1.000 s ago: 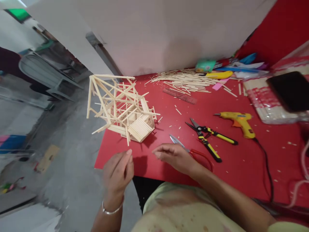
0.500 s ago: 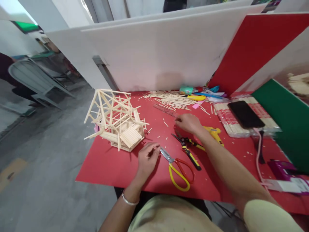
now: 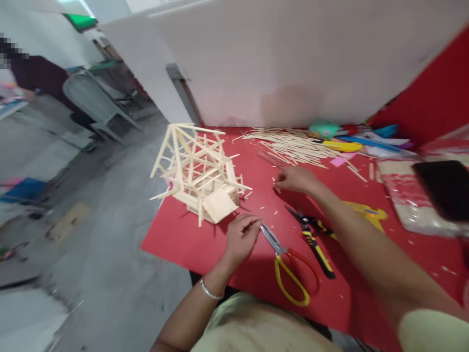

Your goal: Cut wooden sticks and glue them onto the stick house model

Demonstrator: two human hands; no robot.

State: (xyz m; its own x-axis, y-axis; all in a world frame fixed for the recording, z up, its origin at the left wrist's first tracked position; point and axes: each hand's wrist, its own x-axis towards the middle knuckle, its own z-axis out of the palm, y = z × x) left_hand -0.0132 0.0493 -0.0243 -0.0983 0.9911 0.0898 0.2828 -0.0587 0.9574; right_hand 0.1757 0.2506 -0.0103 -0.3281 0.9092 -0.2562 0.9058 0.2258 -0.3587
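My left hand (image 3: pixel 242 237) is over the front of the red table, thumb and fingers pinched together beside the blade tips of the scissors (image 3: pixel 279 249); whatever is in the pinch is too small to make out. My right hand (image 3: pixel 297 180) reaches farther in, its fingertips closed at a short loose wooden stick (image 3: pixel 275 186) on the table. A house-like model of thin wooden sticks (image 3: pixel 194 166) stands left of both hands, with an open-framed roof and a slatted panel (image 3: pixel 220 203) in front. Under my right forearm lie black-and-yellow pliers (image 3: pixel 315 247).
A heap of thin sticks (image 3: pixel 293 146) lies at the back, near a clear ruler (image 3: pixel 270 159) and a yellow cutter (image 3: pixel 342 146). A yellow glue gun (image 3: pixel 368 214), bagged sticks (image 3: pixel 399 195) and a phone (image 3: pixel 441 188) are on the right. A white board (image 3: pixel 293 63) walls the back.
The view has turned left, so the table's contents appear farther right. My right hand has moved left from the ruler's end to the short loose stick. My left hand stays pinched by the scissors' tips.
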